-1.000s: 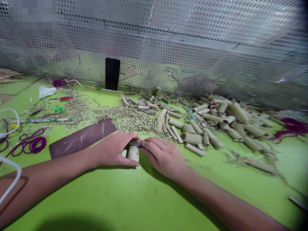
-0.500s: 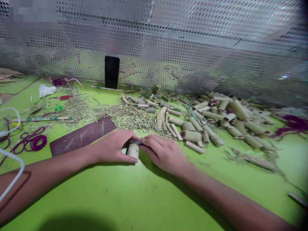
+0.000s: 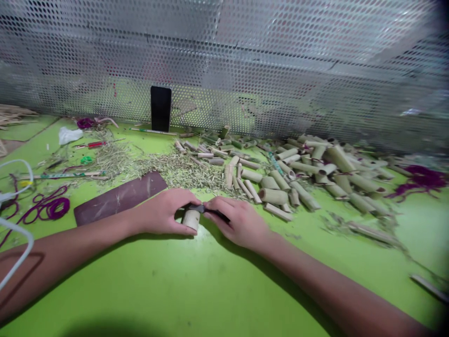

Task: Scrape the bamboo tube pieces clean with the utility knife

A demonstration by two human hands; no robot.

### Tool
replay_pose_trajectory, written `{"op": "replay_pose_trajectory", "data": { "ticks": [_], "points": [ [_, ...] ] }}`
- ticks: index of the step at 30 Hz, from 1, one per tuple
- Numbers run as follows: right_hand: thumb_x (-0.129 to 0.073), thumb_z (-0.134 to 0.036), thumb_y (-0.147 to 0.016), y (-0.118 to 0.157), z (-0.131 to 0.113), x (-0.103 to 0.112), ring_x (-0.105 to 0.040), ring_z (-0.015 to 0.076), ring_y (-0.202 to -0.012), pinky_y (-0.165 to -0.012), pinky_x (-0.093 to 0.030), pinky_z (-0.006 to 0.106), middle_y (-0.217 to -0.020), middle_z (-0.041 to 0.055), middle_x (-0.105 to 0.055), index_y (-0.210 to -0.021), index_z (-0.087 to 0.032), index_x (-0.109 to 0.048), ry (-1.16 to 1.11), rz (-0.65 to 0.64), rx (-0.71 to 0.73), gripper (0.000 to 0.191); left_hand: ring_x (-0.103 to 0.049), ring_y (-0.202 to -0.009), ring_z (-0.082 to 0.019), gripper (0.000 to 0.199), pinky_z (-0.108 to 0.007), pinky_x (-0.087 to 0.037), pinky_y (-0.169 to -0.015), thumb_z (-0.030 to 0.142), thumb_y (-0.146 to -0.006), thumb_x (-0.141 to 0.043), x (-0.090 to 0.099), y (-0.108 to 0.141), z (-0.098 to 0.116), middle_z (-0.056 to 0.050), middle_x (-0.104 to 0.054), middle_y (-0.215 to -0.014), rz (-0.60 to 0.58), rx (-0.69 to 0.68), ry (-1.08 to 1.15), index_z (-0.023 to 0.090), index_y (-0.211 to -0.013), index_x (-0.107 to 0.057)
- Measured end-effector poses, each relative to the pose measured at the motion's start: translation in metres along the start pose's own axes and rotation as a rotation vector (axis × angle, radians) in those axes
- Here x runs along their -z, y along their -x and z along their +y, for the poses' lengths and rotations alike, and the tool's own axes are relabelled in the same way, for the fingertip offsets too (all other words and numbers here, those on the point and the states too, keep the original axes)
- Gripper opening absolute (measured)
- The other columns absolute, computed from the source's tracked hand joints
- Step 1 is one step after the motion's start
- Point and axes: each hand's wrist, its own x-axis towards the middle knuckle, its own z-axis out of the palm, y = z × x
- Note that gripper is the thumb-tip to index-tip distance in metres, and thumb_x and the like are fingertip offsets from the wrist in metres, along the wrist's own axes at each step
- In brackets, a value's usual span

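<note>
My left hand (image 3: pixel 172 211) is closed around a short pale piece of bamboo (image 3: pixel 191 220) on the green tabletop, thumb along its near side. A small dark knife (image 3: pixel 200 208) lies against the bamboo's upper edge. Its handle runs into my right hand (image 3: pixel 242 221), whose fingers are closed on it. The fingertips of both hands nearly meet at the blade. Most of the knife handle is hidden in the right palm. Beside my left forearm lies a dark brown strip, perhaps sandpaper (image 3: pixel 119 199).
Bamboo shavings (image 3: pixel 196 175) spread beyond my hands. Many cut bamboo tubes (image 3: pixel 315 171) are heaped to the right. A phone (image 3: pixel 161 108) leans on the perforated metal screen. Purple cord (image 3: pixel 58 208), a red-handled screwdriver (image 3: pixel 96 144) and a white cable (image 3: pixel 28 243) are at left.
The view has shifted slightly. Both hands keep their grips on the bamboo and the knife; more of the dark knife handle shows under the right fingers.
</note>
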Motion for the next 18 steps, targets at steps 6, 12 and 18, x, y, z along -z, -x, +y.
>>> {"op": "replay_pose_trajectory", "data": {
  "ticks": [6, 12, 18],
  "points": [
    [-0.062, -0.027, -0.106, -0.003, 0.004, 0.005, -0.074, 0.0191, -0.076, -0.065, -0.055, 0.030, -0.092, 0.0058, -0.078, -0.105, -0.019, -0.069, -0.079, -0.076, -0.059, 0.011, -0.068, -0.114, -0.029, 0.057, -0.042, -0.050, -0.104, 0.045, -0.081, -0.090, 0.001, -0.002, -0.001, -0.008, -0.073, -0.123, -0.012, -0.006, 0.021, 0.022, -0.127, -0.066],
    [-0.062, -0.027, -0.106, 0.003, 0.010, 0.007, -0.072, 0.0167, -0.072, -0.064, -0.055, 0.027, -0.088, 0.0044, -0.077, -0.103, -0.019, -0.069, -0.125, -0.101, 0.001, 0.011, -0.068, -0.113, -0.028, 0.044, -0.042, -0.051, -0.103, 0.045, -0.087, -0.085, 0.003, -0.001, -0.004, -0.008, -0.073, -0.120, -0.036, -0.062, 0.042, 0.023, -0.121, -0.068],
    [-0.053, -0.027, -0.110, 0.006, 0.008, 0.005, -0.071, 0.0174, -0.069, -0.058, -0.053, 0.027, -0.088, 0.0072, -0.076, -0.105, -0.016, -0.069, 0.079, 0.048, 0.059, 0.020, -0.067, -0.122, -0.033, 0.081, -0.047, -0.054, -0.105, 0.044, -0.077, -0.092, 0.004, 0.000, -0.001, -0.014, -0.069, -0.137, -0.011, 0.111, 0.080, 0.022, -0.145, -0.054]
  ]
}}
